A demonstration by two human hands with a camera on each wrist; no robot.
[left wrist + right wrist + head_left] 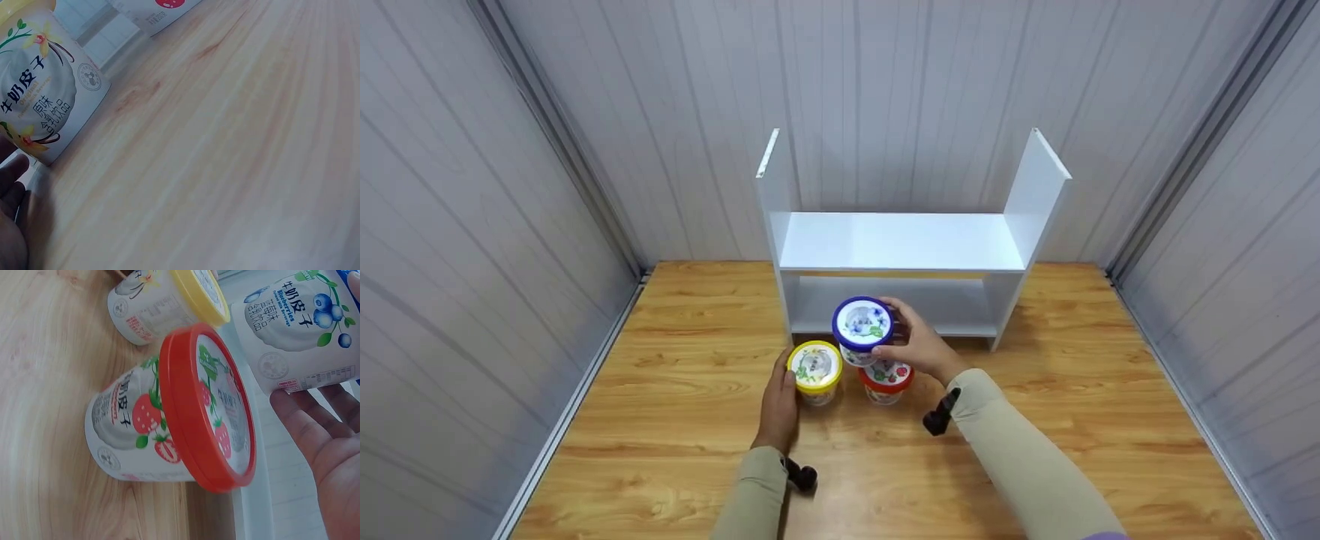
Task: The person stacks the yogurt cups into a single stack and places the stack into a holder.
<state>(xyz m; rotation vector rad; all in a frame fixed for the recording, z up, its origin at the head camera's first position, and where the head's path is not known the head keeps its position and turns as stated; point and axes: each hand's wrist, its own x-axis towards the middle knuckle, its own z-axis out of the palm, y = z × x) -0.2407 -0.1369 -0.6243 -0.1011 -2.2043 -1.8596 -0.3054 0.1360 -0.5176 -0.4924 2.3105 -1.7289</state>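
Head view first: your hands work on a wooden table (675, 420) with warm, streaky grain, boxed in by pale ribbed wall panels (472, 225) on three sides. Beyond your hands stands a white shelf unit (900, 244) — smooth flat boards, two upright side panels, one shelf above a low bay. Your right hand (919, 346) grasps the blue-lidded tub (862, 324) from its right side, holding it raised just above the red-lidded tub (886, 379), which stands on the table under that hand. Your left hand (780, 401) rests against the near-left side of the yellow-lidded tub (814, 369), fingers laid along its wall; whether they curl round it you cannot tell from here.

Left wrist view: the yellow-lidded tub (42, 90) is a tapered white cup printed with cream swirls and vanilla flowers, standing on the table (236, 157). Your fingertips (12, 174) lie relaxed just beside its base.

Right wrist view: the red-lidded tub (163, 422) shows strawberries on its glossy side and a round lid with a raised rim. The blue-lidded tub (295, 332) carries blueberry print — your right hand (326, 455) cups it from below. The yellow-lidded tub (163, 304) sits beyond, apart from both.
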